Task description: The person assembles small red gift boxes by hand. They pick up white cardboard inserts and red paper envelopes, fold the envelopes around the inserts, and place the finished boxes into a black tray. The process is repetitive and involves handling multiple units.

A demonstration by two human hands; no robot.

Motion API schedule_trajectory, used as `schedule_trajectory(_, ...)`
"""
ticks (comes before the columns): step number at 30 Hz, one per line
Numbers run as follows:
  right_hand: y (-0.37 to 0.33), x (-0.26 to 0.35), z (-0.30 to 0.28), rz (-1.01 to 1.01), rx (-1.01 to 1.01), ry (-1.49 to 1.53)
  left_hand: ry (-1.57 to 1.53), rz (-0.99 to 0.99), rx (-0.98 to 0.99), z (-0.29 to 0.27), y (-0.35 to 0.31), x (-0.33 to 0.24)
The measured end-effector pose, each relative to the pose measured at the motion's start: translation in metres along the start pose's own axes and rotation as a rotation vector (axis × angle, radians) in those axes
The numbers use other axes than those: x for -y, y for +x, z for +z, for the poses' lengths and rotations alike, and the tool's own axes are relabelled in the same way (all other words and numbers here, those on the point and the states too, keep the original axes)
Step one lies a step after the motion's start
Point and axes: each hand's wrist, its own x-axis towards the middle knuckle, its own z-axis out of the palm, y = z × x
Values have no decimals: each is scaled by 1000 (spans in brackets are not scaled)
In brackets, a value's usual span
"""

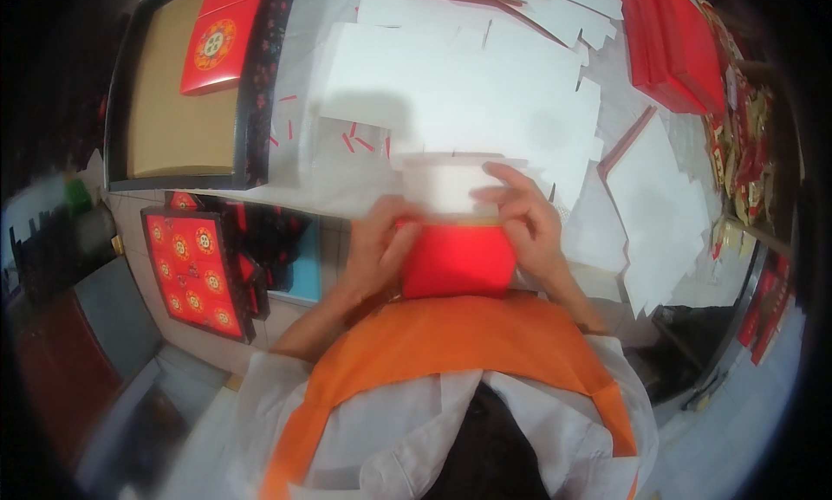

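Note:
A red cardboard box [457,262] stands upright against my orange apron [459,340], its white-lined flap [440,190] raised on the far side. My left hand [381,240] grips the box's left edge, with the thumb over its upper left corner. On the opposite edge is my right hand [530,223], its thumb against the box's upper right corner. The right index finger reaches out over the flap's right end, and the other fingers are bent and slightly blurred. The inside of the box is hidden.
Flat white card sheets [459,75] cover much of the table, with small red strips [360,142] nearby. A black-rimmed tray [173,127] holding red boxes [221,54] stands far left. Red folded boxes [672,54] lie far right. A patterned red case [195,270] sits lower left.

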Motion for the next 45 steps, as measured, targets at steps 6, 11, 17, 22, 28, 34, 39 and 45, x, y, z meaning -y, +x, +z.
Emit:
schedule_trajectory(6,-12,-3,23,-209,-349,-322,-272,-17,-226,18,6,7)
schedule_trajectory(11,-22,-11,29,-3,-426,164,-539,38,-372,36,15,-3)
schedule_trajectory(17,-16,-2,30,99,-449,273,-254,-72,-191,26,22,-14)
schedule_trajectory(22,-10,2,23,170,-348,123,-156,33,-188,24,25,-10)
schedule_trajectory(28,-12,3,21,211,-321,130,-181,-13,-204,25,19,-11)
schedule_trajectory(34,-22,-4,22,123,-298,49,-287,42,-265,30,11,2)
schedule_trajectory(39,-25,-2,28,64,-290,-128,-397,-22,-262,31,0,12)
schedule_trajectory(45,25,26,2,137,-541,468,-1224,-169,347,13,21,3)
